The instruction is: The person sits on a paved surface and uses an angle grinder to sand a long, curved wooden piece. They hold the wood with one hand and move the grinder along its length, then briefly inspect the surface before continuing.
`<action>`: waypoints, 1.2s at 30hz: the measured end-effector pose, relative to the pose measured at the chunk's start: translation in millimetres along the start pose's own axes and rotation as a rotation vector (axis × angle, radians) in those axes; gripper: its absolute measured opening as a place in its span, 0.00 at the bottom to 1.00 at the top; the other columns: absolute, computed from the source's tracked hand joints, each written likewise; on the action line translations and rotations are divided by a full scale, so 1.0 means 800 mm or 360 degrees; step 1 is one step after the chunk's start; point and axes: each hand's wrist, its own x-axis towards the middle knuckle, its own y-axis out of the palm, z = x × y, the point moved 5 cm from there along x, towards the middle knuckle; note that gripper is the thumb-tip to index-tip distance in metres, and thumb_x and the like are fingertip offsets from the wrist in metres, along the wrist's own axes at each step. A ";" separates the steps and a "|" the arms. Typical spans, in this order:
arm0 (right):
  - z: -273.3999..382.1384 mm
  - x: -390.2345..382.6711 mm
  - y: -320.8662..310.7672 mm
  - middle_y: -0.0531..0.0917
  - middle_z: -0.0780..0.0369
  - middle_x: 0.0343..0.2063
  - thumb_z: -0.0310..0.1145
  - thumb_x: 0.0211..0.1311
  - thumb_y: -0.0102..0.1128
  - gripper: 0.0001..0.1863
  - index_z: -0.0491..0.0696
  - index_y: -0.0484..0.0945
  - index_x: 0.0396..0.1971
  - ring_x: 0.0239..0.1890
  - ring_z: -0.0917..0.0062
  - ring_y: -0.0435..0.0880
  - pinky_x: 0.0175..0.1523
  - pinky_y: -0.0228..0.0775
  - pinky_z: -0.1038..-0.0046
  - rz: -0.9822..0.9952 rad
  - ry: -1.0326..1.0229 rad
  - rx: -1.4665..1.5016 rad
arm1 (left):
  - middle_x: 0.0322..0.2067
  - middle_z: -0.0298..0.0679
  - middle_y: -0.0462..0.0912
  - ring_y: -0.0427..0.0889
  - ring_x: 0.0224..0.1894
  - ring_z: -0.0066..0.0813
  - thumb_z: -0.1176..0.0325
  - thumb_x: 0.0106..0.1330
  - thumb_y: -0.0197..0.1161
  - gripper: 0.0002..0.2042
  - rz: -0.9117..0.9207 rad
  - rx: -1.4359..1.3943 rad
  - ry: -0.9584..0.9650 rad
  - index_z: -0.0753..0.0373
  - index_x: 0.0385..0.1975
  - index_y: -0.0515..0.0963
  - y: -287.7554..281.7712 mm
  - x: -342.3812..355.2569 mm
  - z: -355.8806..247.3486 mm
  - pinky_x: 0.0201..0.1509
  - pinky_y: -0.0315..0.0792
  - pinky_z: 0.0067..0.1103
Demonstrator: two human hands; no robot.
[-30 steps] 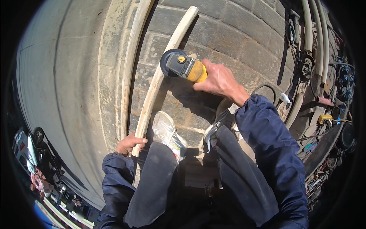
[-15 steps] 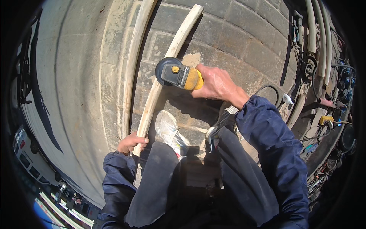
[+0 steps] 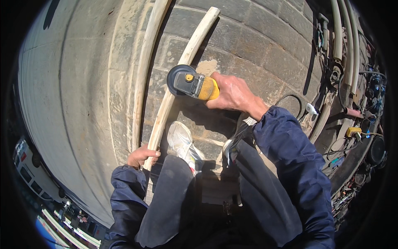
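Observation:
My right hand (image 3: 234, 94) is wrapped round the yellow and black body of an angle grinder (image 3: 195, 85). The grinder's round dark disc (image 3: 171, 79) lies over the middle of a long pale wooden pole (image 3: 191, 49); whether disc and wood touch, I cannot tell. Close to the pole's near end, my left hand (image 3: 141, 157) grips it with the thumb across the top. Beyond the grinder the pole slants away to the upper right. A second pale pole (image 3: 143, 70) lies to its left along the paving edge.
White shoes (image 3: 182, 141) stand just right of the held pole. At the right are more poles (image 3: 349, 45), a black cable (image 3: 299, 99), a yellow plug (image 3: 353, 132) and scattered tools. A hammer (image 3: 323, 29) lies at the upper right. A white van (image 3: 35, 174) is parked far left.
The grinder and my right hand have shifted very slightly left and nearer. My left hand keeps its hold on the pole.

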 end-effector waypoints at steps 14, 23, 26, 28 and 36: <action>-0.091 0.005 -0.112 0.95 0.52 0.42 0.52 0.55 0.84 0.38 0.39 0.86 0.58 0.46 0.64 0.96 0.54 0.87 0.63 -0.0565 0.0493 0.0533 | 0.24 0.37 0.80 0.81 0.23 0.28 0.67 0.68 0.80 0.14 -0.0065 0.0063 0.0000 0.64 0.41 0.79 0.003 -0.004 -0.004 0.30 0.76 0.28; 0.008 -0.034 0.026 0.92 0.42 0.41 0.48 0.50 0.82 0.33 0.40 0.81 0.48 0.46 0.39 0.92 0.51 0.85 0.45 -0.0009 -0.0011 0.0032 | 0.25 0.38 0.82 0.82 0.22 0.29 0.69 0.70 0.80 0.18 -0.0011 -0.0055 0.0000 0.67 0.53 0.79 -0.002 -0.008 -0.001 0.29 0.79 0.29; 0.003 -0.016 0.015 0.93 0.41 0.42 0.49 0.50 0.82 0.35 0.40 0.81 0.52 0.47 0.39 0.93 0.52 0.85 0.45 -0.0043 0.0021 0.0062 | 0.25 0.38 0.82 0.82 0.23 0.28 0.69 0.70 0.80 0.18 -0.0109 -0.0038 0.0018 0.67 0.52 0.80 -0.003 -0.009 0.007 0.29 0.80 0.29; -0.011 0.007 -0.025 0.94 0.41 0.42 0.51 0.51 0.81 0.37 0.42 0.83 0.56 0.48 0.40 0.94 0.55 0.85 0.46 -0.0069 0.0281 0.0115 | 0.25 0.38 0.82 0.83 0.23 0.28 0.69 0.70 0.80 0.17 -0.0079 -0.0031 -0.0021 0.67 0.51 0.81 -0.004 -0.005 0.010 0.29 0.80 0.29; -0.111 -0.001 -0.126 0.94 0.55 0.38 0.52 0.59 0.81 0.35 0.38 0.86 0.54 0.42 0.62 0.97 0.49 0.88 0.58 -0.0686 0.0602 0.0670 | 0.26 0.38 0.85 0.84 0.26 0.27 0.68 0.70 0.82 0.13 -0.0238 0.0097 0.0119 0.68 0.42 0.84 -0.004 0.000 0.006 0.34 0.82 0.27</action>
